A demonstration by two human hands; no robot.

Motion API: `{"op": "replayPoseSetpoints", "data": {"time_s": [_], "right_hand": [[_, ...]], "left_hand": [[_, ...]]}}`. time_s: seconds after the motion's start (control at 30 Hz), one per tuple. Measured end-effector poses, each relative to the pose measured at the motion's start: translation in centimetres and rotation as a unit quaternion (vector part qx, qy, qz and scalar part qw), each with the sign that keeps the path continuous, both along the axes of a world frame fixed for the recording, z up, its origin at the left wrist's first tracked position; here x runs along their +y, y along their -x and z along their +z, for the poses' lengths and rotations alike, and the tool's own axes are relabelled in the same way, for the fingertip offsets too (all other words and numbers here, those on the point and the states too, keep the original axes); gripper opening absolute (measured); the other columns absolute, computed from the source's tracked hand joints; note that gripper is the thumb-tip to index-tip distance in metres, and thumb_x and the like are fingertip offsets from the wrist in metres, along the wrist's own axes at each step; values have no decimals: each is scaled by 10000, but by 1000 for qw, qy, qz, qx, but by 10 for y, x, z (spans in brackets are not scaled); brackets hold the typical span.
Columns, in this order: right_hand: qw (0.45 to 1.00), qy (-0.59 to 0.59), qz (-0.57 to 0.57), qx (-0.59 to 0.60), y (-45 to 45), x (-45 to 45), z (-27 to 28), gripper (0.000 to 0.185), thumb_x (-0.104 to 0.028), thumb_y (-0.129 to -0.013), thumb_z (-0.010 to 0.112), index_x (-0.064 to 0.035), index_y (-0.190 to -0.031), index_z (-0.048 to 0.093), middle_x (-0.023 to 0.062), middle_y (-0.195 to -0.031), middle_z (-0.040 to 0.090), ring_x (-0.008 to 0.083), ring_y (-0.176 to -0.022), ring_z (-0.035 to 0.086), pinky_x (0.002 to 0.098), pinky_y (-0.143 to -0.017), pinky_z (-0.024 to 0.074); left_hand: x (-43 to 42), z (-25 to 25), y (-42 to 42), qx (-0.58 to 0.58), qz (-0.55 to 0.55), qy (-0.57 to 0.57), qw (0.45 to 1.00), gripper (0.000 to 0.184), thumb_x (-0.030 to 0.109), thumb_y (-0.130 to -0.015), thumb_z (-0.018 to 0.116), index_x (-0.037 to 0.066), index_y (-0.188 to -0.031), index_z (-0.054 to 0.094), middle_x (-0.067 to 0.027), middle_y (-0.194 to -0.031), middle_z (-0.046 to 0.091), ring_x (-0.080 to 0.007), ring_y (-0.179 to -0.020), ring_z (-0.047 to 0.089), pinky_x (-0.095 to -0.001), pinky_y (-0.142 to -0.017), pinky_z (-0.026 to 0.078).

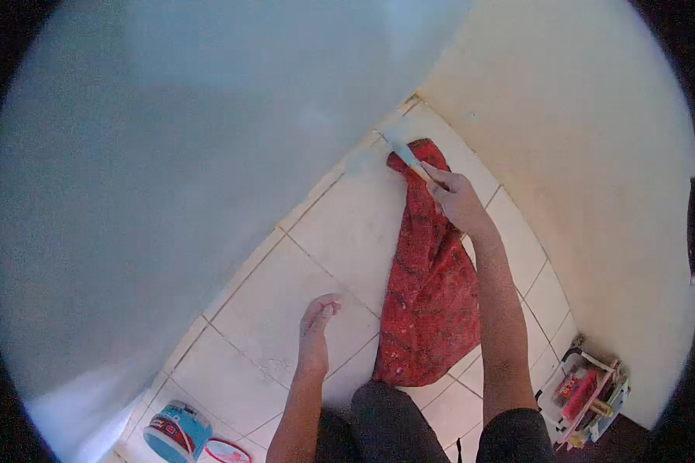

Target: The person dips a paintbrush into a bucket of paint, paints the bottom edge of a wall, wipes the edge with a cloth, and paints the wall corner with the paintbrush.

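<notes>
My right hand (452, 193) grips a paintbrush (403, 152) with a pale blue head and a lighter handle. The brush head points up and left, close to the bottom edge of the blue wall (208, 139). Beneath this hand a dark red patterned cloth (428, 309) lies spread over the white floor tiles (332, 239). My left hand (319, 312) hovers above the tiles, left of the cloth, its fingers curled in and nothing visible in them.
A blue paint bucket (176, 434) stands at lower left, a red-rimmed lid (228, 451) beside it. At lower right is a rack (587, 393) of assorted items. A cream wall (571, 154) bounds the right and meets the blue wall at a corner.
</notes>
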State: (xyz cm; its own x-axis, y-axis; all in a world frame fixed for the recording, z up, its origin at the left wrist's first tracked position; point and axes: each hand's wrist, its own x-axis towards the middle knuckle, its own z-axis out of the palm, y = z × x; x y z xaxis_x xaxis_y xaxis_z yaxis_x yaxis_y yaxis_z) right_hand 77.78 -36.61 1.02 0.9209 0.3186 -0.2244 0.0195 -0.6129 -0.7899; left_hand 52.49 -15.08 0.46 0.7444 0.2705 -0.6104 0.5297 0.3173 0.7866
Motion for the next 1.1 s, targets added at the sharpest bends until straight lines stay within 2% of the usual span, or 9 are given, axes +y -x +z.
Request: {"op": "replayPoseSetpoints", "data": {"time_s": [0.1,0.2,0.23,0.33,0.6,0.7,0.8,1.0,1.1], "right_hand": [[988,109,55,-90,-7,8,35,342,-105,-822,567,-31,-1155,593,218,-893,618,334,-810,623,397,-736,492],[972,186,113,-92,-30,24,51,276,-111,-801,595,-32,-1061,648,247,-909,623,371,-831,619,412,-747,497],[968,194,117,-104,-41,28,46,254,-123,-799,604,-31,-1029,660,245,-895,628,367,-829,624,413,-749,501],[961,209,123,-133,-74,38,18,225,-131,-770,620,-44,-966,689,231,-857,645,346,-806,635,403,-740,505],[935,304,161,-92,-105,62,4,240,-128,-711,645,-93,-939,712,192,-859,664,318,-793,643,385,-735,503],[919,311,195,-144,-111,64,-12,224,-163,-722,668,-85,-927,713,188,-859,664,318,-804,642,394,-746,500],[935,299,161,-98,-112,71,-10,218,-188,-743,676,-67,-921,711,197,-829,658,321,-793,636,390,-732,495],[966,146,78,-197,-74,59,8,193,-201,-812,626,-62,-910,716,216,-804,652,359,-804,636,404,-724,504],[974,192,58,-109,-55,38,15,192,-187,-811,623,-73,-940,708,220,-824,648,369,-815,626,405,-728,501]], "left_hand": [[2,6,-4,4,3,8,1000,287,276,-861,531,79,-1038,640,-2,-919,568,-134,-949,488,-303,-902,312],[2,6,-5,8,-1,13,1000,258,220,-880,528,45,-1039,631,-14,-926,558,-137,-948,490,-281,-915,339],[1,5,-4,9,-4,13,1000,259,218,-880,528,44,-1040,631,-14,-927,560,-137,-947,490,-281,-915,339],[0,0,-2,-10,-11,13,1000,392,443,-798,562,142,-1030,658,22,-917,584,-131,-950,488,-347,-878,254],[7,6,2,-6,4,18,1000,386,429,-809,555,127,-1030,654,15,-920,576,-138,-957,480,-350,-877,253],[8,6,1,-15,6,11,1000,380,419,-816,551,127,-1037,652,14,-917,572,-140,-947,475,-347,-884,249],[6,8,-1,-23,3,11,1000,371,409,-823,544,126,-1038,650,13,-912,568,-141,-942,470,-347,-888,253],[0,-2,2,-37,17,21,999,358,363,-829,546,84,-1028,649,-2,-898,559,-143,-930,476,-317,-911,284],[1,-3,5,-41,18,26,999,339,319,-839,541,52,-1019,647,-13,-890,557,-147,-921,482,-295,-927,296]]}}
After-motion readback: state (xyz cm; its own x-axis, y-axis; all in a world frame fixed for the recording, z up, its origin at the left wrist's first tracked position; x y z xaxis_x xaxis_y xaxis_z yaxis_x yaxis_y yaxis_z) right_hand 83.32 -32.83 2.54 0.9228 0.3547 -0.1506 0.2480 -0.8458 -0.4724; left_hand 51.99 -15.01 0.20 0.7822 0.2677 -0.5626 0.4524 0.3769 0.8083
